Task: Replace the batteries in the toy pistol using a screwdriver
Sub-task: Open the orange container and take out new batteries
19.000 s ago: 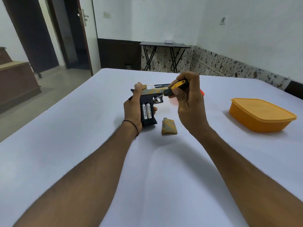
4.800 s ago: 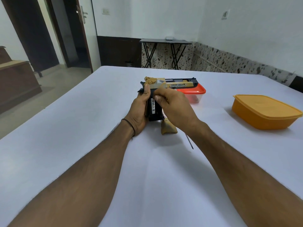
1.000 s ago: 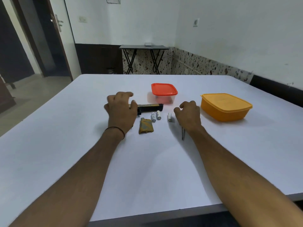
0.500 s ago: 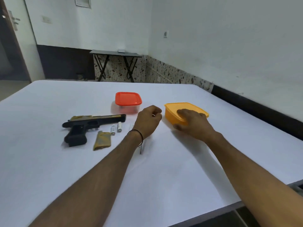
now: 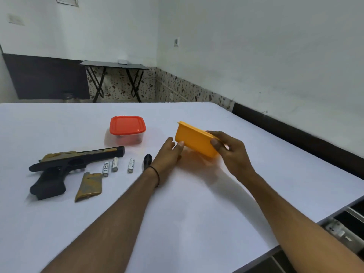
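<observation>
The black and gold toy pistol (image 5: 65, 166) lies on its side at the left of the white table (image 5: 197, 203). Its gold grip cover (image 5: 89, 186) lies loose beside it. Three white batteries (image 5: 115, 164) rest in a row to the right of the pistol. The screwdriver (image 5: 147, 160) lies mostly hidden behind my left wrist. My right hand (image 5: 228, 152) grips the orange box (image 5: 194, 140) and holds it tilted above the table. My left hand (image 5: 169, 154) touches the box's near left corner with its fingertips.
A clear box with a red lid (image 5: 127, 129) stands behind the batteries. The table's right edge runs close to a dark skirting along the wall. A folding table (image 5: 114, 65) stands at the far wall.
My right hand has lifted and tilted the orange box off the table. My left hand has moved right from the batteries to the box's corner. The view has swung right.
</observation>
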